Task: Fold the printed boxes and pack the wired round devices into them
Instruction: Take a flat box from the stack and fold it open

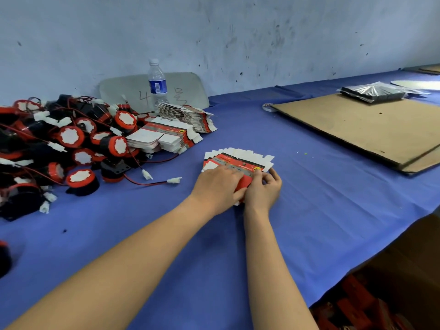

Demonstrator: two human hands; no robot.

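Work was at its start: both hands' fingers [228, 173] pinched a flat printed box [238, 163] mid-desk; the wired round devices [71, 136] lay unpacked.

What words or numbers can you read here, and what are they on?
"4": handwritten on the grey board leaning on the wall; the mark beside it is unclear.
Water bottle: blue label, print too small to read.
Fanned flat boxes under both hands: red printed strip, blurred, unreadable.
Flat box stacks by the round devices: print too small.
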